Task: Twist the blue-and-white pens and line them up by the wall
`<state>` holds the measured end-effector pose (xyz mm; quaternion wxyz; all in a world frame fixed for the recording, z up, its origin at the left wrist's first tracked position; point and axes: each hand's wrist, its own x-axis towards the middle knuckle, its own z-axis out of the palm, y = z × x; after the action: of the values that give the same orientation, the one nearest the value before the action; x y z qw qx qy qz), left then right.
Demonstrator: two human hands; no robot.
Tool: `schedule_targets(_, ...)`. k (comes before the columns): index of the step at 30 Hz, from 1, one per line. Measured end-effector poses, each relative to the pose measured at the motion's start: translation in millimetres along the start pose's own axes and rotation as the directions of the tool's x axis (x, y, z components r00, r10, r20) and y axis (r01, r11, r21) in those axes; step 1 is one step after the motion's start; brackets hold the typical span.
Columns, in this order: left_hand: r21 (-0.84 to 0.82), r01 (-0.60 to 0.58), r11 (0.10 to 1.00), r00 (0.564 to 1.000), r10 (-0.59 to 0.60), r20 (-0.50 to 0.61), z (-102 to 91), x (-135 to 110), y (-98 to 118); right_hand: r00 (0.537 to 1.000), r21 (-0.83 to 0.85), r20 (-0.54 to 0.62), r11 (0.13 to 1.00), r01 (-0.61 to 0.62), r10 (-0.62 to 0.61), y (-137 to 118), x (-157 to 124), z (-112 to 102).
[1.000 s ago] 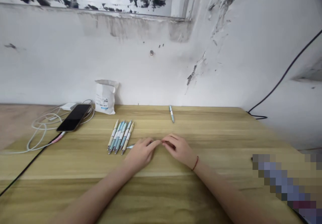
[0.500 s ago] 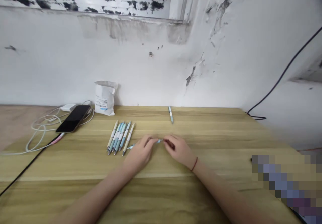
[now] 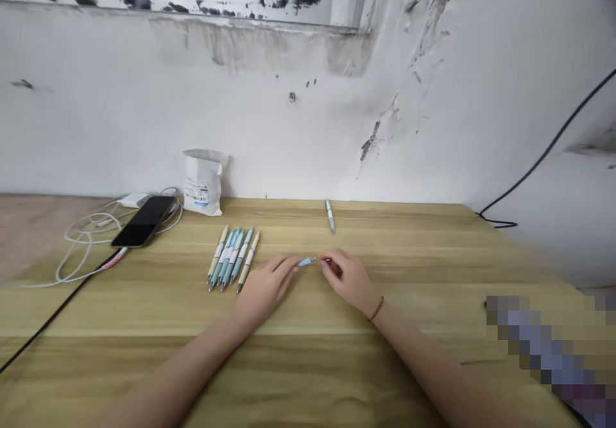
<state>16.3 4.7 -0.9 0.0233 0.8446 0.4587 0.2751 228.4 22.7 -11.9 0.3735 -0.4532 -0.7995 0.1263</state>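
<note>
Over the middle of the table, my left hand (image 3: 268, 282) is closed round a light blue pen (image 3: 305, 262). The pen's front end points right, with a thin refill end sticking out. My right hand (image 3: 351, 280) pinches a small metal pen tip (image 3: 326, 260) between thumb and fingertips, a small gap away from the pen. The rest of the pen lies hidden under my left hand. To the left of that hand, several blue, white and cream pens (image 3: 234, 258) lie side by side. One more blue and white pen (image 3: 330, 216) lies alone near the wall.
A white paper-like pouch (image 3: 203, 184) stands by the wall. Left of it a black phone (image 3: 144, 221) rests among white cables (image 3: 89, 242). A blurred-out object (image 3: 543, 351) occupies the right edge of the wooden table (image 3: 433, 248). A black cable (image 3: 543, 136) hangs at the right.
My right hand has drawn slightly to the right, away from the pen, with the metal tip. More of the pen's blue front end shows beyond my left fingers. The view has shifted slightly.
</note>
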Motion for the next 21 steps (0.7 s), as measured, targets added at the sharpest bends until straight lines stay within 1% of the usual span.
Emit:
schedule_targets(8,-0.013,0.005,1.000,1.000,-0.004,0.029,1.6,-0.2,0.6,1.000,-0.008,-0.007,1.000,0.015,-0.015,0.4,-0.1,0.6)
schedule_targets(15,0.012,0.003,1.000,1.000,-0.003,0.000,2.6,-0.8,-1.9,1.000,-0.011,-0.008,1.000,0.022,-0.023,2.1,-0.5,1.8)
schedule_targets(21,0.018,0.009,1.000,1.000,-0.009,-0.014,3.5,-0.5,-3.1,1.000,-0.003,-0.010,1.000,0.005,-0.005,1.0,-0.7,0.5)
